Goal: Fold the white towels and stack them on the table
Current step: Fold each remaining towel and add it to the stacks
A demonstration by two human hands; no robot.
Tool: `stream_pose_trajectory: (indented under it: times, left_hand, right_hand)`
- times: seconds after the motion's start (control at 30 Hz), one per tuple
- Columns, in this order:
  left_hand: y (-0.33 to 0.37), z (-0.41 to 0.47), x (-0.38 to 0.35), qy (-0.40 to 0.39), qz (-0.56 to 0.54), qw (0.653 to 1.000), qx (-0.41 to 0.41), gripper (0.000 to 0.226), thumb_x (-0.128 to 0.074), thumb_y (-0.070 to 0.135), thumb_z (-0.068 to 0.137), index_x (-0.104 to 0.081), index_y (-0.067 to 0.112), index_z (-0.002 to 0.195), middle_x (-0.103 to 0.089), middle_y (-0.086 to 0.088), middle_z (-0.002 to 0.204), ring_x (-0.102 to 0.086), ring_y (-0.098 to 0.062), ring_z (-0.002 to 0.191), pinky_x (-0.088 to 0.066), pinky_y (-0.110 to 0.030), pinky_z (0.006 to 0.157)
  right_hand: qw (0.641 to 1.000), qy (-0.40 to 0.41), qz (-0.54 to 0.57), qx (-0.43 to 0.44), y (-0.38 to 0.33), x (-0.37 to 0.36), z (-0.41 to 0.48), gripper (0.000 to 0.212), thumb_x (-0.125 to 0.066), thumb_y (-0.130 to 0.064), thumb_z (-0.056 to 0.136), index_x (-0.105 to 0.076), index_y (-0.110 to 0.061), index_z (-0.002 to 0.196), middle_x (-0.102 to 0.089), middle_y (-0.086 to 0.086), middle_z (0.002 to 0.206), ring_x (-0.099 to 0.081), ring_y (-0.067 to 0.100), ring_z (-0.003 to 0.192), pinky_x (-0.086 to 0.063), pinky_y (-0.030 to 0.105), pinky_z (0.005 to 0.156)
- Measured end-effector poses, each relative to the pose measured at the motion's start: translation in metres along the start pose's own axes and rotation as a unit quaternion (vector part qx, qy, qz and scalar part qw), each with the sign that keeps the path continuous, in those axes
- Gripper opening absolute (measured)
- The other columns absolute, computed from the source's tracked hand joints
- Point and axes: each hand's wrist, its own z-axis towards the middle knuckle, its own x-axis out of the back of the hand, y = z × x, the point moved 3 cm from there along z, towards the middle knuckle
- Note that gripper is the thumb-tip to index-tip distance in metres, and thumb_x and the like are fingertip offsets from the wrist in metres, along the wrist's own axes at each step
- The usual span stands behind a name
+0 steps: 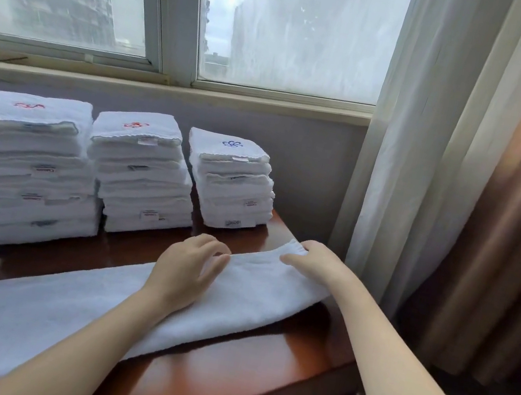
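Head view. Across the glossy reddish-brown wooden table [221,375], laid diagonally: long white terry towel [237,283], folded lengthwise into a strip. Near end out of view at lower left; far end raised slightly at the table's right rear corner. Far end grasped by the right hand [314,259], fingers curled around the cloth. Just beside it on the strip, the left hand [188,264], fingers bent at the rear edge; pinching or merely pressing, impossible to tell. Along the rear of the table, near the strip but apart from it: three stacks of folded white towels [147,177].

Likely faults from here:
- Skewed fold, if carried over without matching the edges; cause: the strip's angled lie.
- Slippage toward the right table edge; cause: polished top, cloth close to the rim.
- Rightmost stack knocked; cause: hands working close in front of it.
- Leftmost stack toppling when loaded; cause: its uneven, leaning layers.
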Motion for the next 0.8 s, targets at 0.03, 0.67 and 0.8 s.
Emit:
stream_pose_trajectory:
  times: [0.03, 0.67, 0.8]
  left_hand:
    - [0.004, 0.000, 0.002, 0.005, -0.020, 0.999, -0.035, 0.038, -0.042, 0.042, 0.098, -0.073, 0.020, 0.104, -0.066, 0.008, 0.108, -0.063, -0.013, 0.097, -0.051, -0.035, 0.080]
    - [0.010, 0.000, 0.006, -0.132, -0.424, 0.861, 0.246, 0.055, -0.028, 0.065, 0.096, -0.051, 0.035, 0.135, -0.065, 0.009, 0.126, -0.055, -0.010, 0.127, -0.041, -0.027, 0.104]
    - [0.007, -0.004, 0.058, -0.136, -0.533, 0.797, 0.250, 0.074, -0.007, 0.070, 0.095, -0.053, 0.032, 0.139, -0.066, -0.003, 0.129, -0.062, -0.020, 0.121, -0.047, -0.038, 0.102]
  right_hand:
    - [1.000, 0.007, 0.000, 0.006, 0.000, 0.000, 0.000, 0.021, -0.064, -0.038, 0.080, -0.059, -0.021, 0.091, -0.060, -0.005, 0.090, -0.056, 0.014, 0.082, -0.040, 0.028, 0.065]
    - [0.958, -0.011, 0.246, 0.149, -0.089, 0.005, -0.033, 0.071, -0.067, -0.012, 0.082, -0.039, -0.029, 0.145, -0.062, 0.006, 0.102, -0.065, 0.015, 0.086, -0.049, 0.023, 0.070]
    - [0.944, -0.080, 0.266, 0.175, -0.131, -0.032, -0.049, 0.089, -0.070, -0.014, 0.079, -0.023, -0.028, 0.153, -0.064, 0.008, 0.109, -0.066, 0.021, 0.100, -0.053, 0.033, 0.083]
